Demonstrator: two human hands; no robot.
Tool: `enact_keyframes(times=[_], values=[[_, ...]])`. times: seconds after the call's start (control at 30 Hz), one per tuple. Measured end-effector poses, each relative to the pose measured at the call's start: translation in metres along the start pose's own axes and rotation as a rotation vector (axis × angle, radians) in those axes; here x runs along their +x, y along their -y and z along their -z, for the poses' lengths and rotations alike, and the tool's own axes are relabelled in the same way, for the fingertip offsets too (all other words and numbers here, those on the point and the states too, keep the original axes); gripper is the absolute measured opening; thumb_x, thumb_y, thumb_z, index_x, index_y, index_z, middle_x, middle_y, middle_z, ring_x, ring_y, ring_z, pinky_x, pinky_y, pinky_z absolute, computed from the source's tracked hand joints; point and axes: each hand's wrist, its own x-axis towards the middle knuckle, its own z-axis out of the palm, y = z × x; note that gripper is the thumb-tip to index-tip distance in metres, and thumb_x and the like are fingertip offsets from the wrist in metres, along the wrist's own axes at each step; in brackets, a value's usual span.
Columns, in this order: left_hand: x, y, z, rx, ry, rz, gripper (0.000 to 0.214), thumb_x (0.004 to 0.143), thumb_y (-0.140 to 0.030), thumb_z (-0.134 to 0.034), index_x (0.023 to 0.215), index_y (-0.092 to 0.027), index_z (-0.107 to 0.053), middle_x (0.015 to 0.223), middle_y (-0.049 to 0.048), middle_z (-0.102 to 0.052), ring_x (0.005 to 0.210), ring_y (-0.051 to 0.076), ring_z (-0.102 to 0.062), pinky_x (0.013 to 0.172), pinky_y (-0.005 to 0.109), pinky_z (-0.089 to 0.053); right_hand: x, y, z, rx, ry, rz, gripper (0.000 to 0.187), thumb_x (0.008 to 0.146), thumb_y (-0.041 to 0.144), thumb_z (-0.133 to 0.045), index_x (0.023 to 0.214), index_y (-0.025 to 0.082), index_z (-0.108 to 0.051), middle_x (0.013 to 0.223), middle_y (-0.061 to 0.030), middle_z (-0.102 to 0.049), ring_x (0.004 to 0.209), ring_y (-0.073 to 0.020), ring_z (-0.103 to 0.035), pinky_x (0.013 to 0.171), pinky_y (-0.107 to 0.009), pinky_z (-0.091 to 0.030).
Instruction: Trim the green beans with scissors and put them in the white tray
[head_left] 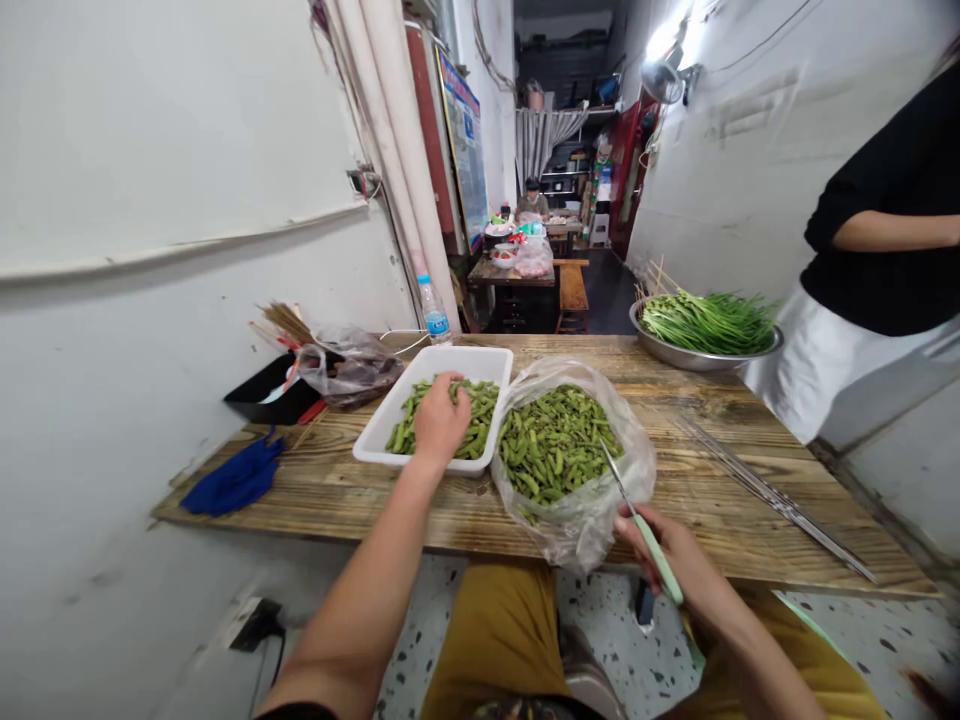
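Observation:
My left hand [440,420] reaches into a white rectangular tray [382,425] of green bean pods, fingers curled down onto the pods; what they grip is hidden. Beside it on the right sits a clear plastic bag [581,520] holding a heap of green pods [555,445]. My right hand [671,560] is at the table's near edge next to the bag, closed around the pale green handles of a pair of scissors [637,525], whose blades point up over the bag.
On the wooden table [690,470]: a metal bowl of green stalks [705,325] at the far right, long metal skewers [772,495], a blue cloth [236,480], a black tray with a plastic bag [330,375], a water bottle [433,310]. A person in black with a white apron [885,250] stands on the right.

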Motion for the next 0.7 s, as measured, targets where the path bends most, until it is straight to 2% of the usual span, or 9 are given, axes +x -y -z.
enact_keyframes(times=[0.1,0.17,0.2,0.27,0.33,0.37,0.43,0.53,0.7], values=[[0.016,0.002,0.003,0.211,0.043,-0.187,0.033,0.074,-0.03,-0.058,0.104,-0.017,-0.061,0.124,0.0149,-0.051,0.114,0.03,-0.046,0.096,0.043,-0.03,-0.005,-0.008,0.004,0.018,-0.038,-0.018,0.047,0.079,0.053,-0.051,0.108,0.017,-0.056,0.044,0.0094,-0.038,0.032,-0.0085,-0.038,0.031,-0.019,-0.035],[0.009,-0.01,-0.008,0.154,0.068,-0.277,0.028,0.077,-0.029,-0.055,0.103,-0.019,-0.063,0.127,0.0119,-0.05,0.118,0.028,-0.043,0.099,0.042,-0.027,-0.01,-0.009,0.006,-0.01,-0.067,-0.024,0.048,0.078,0.053,-0.051,0.11,0.018,-0.055,0.044,0.0088,-0.04,0.032,-0.0088,-0.039,0.031,-0.019,-0.035],[0.001,-0.018,-0.017,0.082,0.139,-0.32,0.025,0.08,-0.029,-0.052,0.1,-0.02,-0.065,0.122,0.01,-0.054,0.114,0.025,-0.047,0.098,0.039,-0.03,-0.011,-0.008,0.007,-0.029,-0.073,-0.024,0.048,0.078,0.053,-0.052,0.11,0.018,-0.056,0.045,0.0083,-0.041,0.033,-0.009,-0.04,0.032,-0.019,-0.035],[-0.02,-0.034,-0.037,-0.055,0.408,-0.386,0.022,0.082,-0.029,-0.05,0.09,-0.021,-0.068,0.103,0.0073,-0.065,0.097,0.02,-0.057,0.089,0.031,-0.038,-0.014,-0.006,0.008,-0.052,-0.064,-0.024,0.047,0.078,0.053,-0.053,0.11,0.019,-0.056,0.046,0.0075,-0.044,0.033,-0.009,-0.04,0.032,-0.019,-0.036],[-0.042,-0.046,-0.056,-0.054,0.62,-0.359,0.02,0.079,-0.032,-0.054,0.079,-0.021,-0.07,0.083,0.0076,-0.068,0.081,0.02,-0.06,0.08,0.029,-0.041,-0.016,-0.002,0.009,-0.064,-0.052,-0.028,0.047,0.078,0.053,-0.053,0.11,0.019,-0.056,0.047,0.0072,-0.045,0.033,-0.0091,-0.04,0.032,-0.019,-0.036],[-0.051,-0.05,-0.064,-0.003,0.648,-0.319,0.02,0.076,-0.035,-0.057,0.075,-0.02,-0.07,0.077,0.0088,-0.068,0.079,0.021,-0.06,0.078,0.03,-0.041,-0.017,-0.001,0.009,-0.073,-0.051,-0.028,0.048,0.078,0.053,-0.053,0.111,0.019,-0.057,0.047,0.0071,-0.046,0.033,-0.0092,-0.04,0.033,-0.02,-0.036],[-0.063,-0.054,-0.077,0.104,0.641,-0.24,0.019,0.07,-0.037,-0.064,0.071,-0.018,-0.069,0.074,0.0106,-0.067,0.079,0.024,-0.06,0.076,0.031,-0.041,-0.017,0.001,0.008,-0.098,-0.058,-0.017,0.048,0.077,0.053,-0.053,0.11,0.018,-0.058,0.045,0.0069,-0.046,0.033,-0.0098,-0.041,0.034,-0.02,-0.036],[-0.065,-0.052,-0.084,0.127,0.658,-0.192,0.012,0.066,-0.028,-0.068,0.071,-0.017,-0.069,0.076,0.0106,-0.067,0.08,0.024,-0.06,0.075,0.03,-0.041,-0.015,0.006,0.006,-0.147,-0.066,0.038,0.046,0.076,0.051,-0.054,0.107,0.018,-0.061,0.042,0.0061,-0.048,0.035,-0.0115,-0.045,0.037,-0.021,-0.038],[-0.058,-0.045,-0.08,-0.242,0.686,-0.109,0.018,0.073,-0.026,-0.057,0.08,-0.016,-0.07,0.071,0.0058,-0.067,0.064,0.016,-0.058,0.063,0.025,-0.041,-0.007,0.02,-0.002,-0.197,-0.031,0.096,0.039,0.077,0.049,-0.054,0.098,0.018,-0.064,0.046,0.0043,-0.05,0.039,-0.0124,-0.048,0.039,-0.021,-0.038]])
